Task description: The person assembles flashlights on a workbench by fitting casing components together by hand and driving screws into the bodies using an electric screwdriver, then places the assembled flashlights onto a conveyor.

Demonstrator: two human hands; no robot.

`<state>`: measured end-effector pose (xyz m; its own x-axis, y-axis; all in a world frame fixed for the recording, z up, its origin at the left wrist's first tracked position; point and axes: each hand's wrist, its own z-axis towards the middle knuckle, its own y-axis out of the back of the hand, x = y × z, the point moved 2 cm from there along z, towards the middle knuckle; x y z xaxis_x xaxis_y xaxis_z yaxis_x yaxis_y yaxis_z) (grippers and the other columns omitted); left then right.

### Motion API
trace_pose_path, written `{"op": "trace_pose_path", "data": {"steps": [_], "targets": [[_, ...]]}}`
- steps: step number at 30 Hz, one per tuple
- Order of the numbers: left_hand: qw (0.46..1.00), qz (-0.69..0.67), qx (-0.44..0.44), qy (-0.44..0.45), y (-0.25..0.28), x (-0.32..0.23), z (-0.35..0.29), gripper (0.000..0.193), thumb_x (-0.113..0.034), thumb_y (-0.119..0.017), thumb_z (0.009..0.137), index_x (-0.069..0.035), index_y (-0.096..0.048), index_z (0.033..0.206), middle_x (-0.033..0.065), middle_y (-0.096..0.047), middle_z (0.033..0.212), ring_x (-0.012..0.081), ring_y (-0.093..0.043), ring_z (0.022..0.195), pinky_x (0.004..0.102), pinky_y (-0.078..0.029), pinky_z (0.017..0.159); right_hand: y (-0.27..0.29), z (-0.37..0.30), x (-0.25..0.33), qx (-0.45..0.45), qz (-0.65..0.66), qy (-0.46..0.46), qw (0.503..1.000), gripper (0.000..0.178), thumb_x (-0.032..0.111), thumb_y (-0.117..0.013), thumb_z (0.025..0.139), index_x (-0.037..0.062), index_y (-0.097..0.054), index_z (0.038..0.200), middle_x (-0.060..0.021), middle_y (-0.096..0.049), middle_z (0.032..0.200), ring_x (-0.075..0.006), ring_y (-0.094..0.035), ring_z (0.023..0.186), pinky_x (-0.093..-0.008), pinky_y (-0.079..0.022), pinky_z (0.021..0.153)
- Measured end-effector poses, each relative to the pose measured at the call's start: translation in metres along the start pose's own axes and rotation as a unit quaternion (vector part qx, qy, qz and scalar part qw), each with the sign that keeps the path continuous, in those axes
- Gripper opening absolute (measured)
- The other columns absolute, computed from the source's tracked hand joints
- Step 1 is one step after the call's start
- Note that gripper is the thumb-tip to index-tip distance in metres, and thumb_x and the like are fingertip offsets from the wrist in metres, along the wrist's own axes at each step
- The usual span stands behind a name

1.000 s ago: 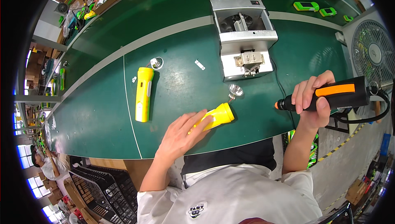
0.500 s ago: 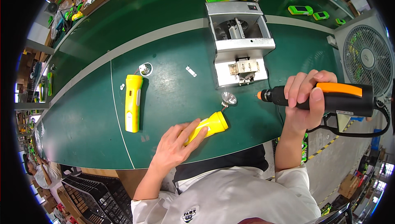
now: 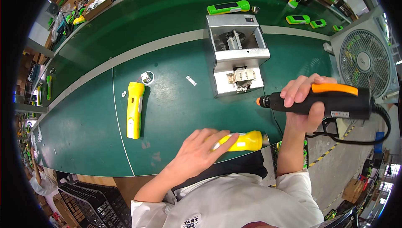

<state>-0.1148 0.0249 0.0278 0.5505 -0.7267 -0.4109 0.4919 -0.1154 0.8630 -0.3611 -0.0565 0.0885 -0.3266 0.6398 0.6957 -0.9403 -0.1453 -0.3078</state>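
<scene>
Left hand (image 3: 196,153) holding yellow flashlight (image 3: 247,141); right hand (image 3: 300,121) gripping electric screwdriver (image 3: 341,102)

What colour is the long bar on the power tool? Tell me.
The long bar is orange, best seen in the head view.

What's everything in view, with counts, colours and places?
Held plastic flashlight: one, yellow, front edge
Second plastic flashlight: one, yellow, left
Round metallic reflectors: two, silver, by both flashlights' heads
Boxy metal machine: one, silver, back centre
Small pieces: two, white, left of machine
Cylindrical power tool: one, black and orange, right
Slim plastic lamps: at least four, green, beyond machine, far right
Round grilled fan: one, pale grey, right
Slatted plastic crates: at least two, black, lower left, top right
Flat tabletop: one, green, centre
Another person: one, white top, far left
Rim clutter: too small to count
Left hand: one, on held flashlight
Right hand: one, around power tool
</scene>
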Motion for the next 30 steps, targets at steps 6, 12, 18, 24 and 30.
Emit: {"op": "trace_pose_path", "data": {"steps": [6,12,18,24,30], "targets": [[0.995,-0.046,-0.015,0.089,-0.018,0.02,0.01,0.06,-0.011,-0.081,0.077,-0.009,-0.062,0.134,0.0056,-0.066,0.124,0.0277,-0.061,0.102,0.0402,-0.053,0.087,0.002,0.014,-0.013,-0.028,0.097,-0.064,0.993,0.032,0.011,-0.059,0.093,-0.0009,-0.048,0.121,-0.0083,-0.051,0.076,-0.0183,-0.057,0.056,-0.0356,-0.053,0.056],[0.993,-0.044,-0.048,0.103,-0.018,0.022,0.01,0.055,-0.011,-0.083,0.078,-0.005,-0.064,0.128,0.0086,-0.065,0.119,0.0271,-0.062,0.106,0.04,-0.054,0.089,-0.005,0.018,-0.011,0.003,0.061,-0.02,0.998,0.032,0.014,-0.056,0.094,-0.0044,-0.047,0.119,-0.0075,-0.051,0.071,-0.0158,-0.051,0.051,-0.0333,-0.048,0.051],[0.995,-0.049,-0.029,0.08,-0.019,0.026,0.008,0.046,-0.016,-0.081,0.083,-0.006,-0.067,0.126,0.0086,-0.065,0.114,0.0266,-0.062,0.102,0.0385,-0.054,0.087,-0.004,0.023,-0.015,0.005,0.074,-0.004,0.997,0.031,0.017,-0.05,0.097,-0.0015,-0.048,0.121,-0.0078,-0.053,0.075,-0.0151,-0.05,0.052,-0.0332,-0.047,0.052],[0.987,-0.089,-0.034,0.131,-0.02,0.031,0.019,0.04,-0.016,-0.078,0.087,-0.004,-0.068,0.124,0.0085,-0.066,0.111,0.0279,-0.063,0.099,0.0404,-0.053,0.085,-0.012,0.027,-0.017,0.012,0.057,0.034,0.998,0.03,0.013,-0.051,0.095,-0.0011,-0.045,0.121,-0.0095,-0.055,0.072,-0.016,-0.051,0.052,-0.0325,-0.047,0.05],[0.981,-0.082,-0.081,0.154,-0.007,0.035,0.01,0.043,-0.016,-0.08,0.086,-0.003,-0.067,0.124,0.0112,-0.065,0.115,0.0309,-0.064,0.103,0.0411,-0.054,0.087,-0.015,0.025,-0.025,0.026,0.045,0.024,0.998,0.029,0.012,-0.054,0.096,-0.0001,-0.044,0.121,-0.0094,-0.055,0.07,-0.0163,-0.051,0.051,-0.0313,-0.047,0.049]]}}
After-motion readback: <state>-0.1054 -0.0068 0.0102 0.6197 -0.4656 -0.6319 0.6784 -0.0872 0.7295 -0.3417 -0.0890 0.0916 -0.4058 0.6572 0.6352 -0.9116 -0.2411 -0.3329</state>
